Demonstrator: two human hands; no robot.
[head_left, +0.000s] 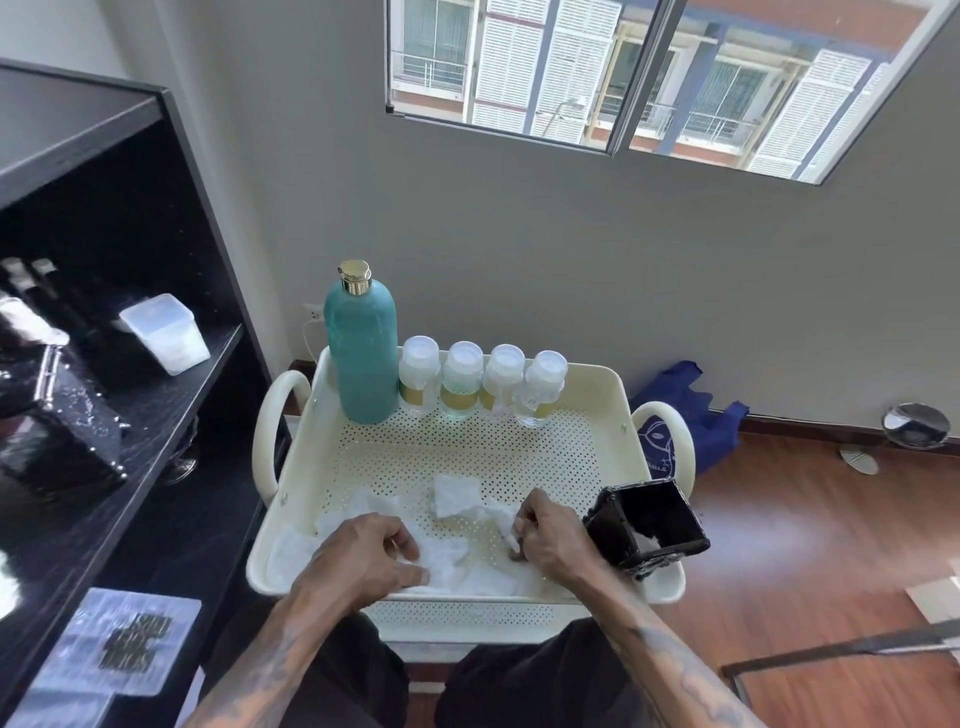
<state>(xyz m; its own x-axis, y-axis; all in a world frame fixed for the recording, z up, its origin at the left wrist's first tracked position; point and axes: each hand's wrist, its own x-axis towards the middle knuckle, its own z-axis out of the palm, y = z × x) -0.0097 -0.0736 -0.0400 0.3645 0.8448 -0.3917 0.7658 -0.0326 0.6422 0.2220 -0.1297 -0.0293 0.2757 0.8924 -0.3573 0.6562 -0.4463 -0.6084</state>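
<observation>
The working surface is the top tray of a cream trolley. Its floor is perforated, its rim raised, and it has two looped handles, one on each side. It stands against a grey wall under a sliding window of two panes, on a reddish wood floor. A black shelf unit runs down the left, with one clear plastic tub on a shelf. On the floor to the right lie one blue bag and one round chrome object.

Along the tray's far edge stands one tall teal bottle with a gold cap. Beside it is a row of four small clear jars with white lids, all upright, close together. One open black box sits tilted at the tray's near right corner, with something white inside.

White pads are scattered over the near half of the tray. There are at least six pieces — they overlap, so an exact count is not possible.

The hands are apart, both low over the pads. The left hand has its fingers bent down onto the pads near the front rim; whether it grips one I cannot tell. The right hand, just beside the black box, pinches a crumpled pad between thumb and fingers.
</observation>
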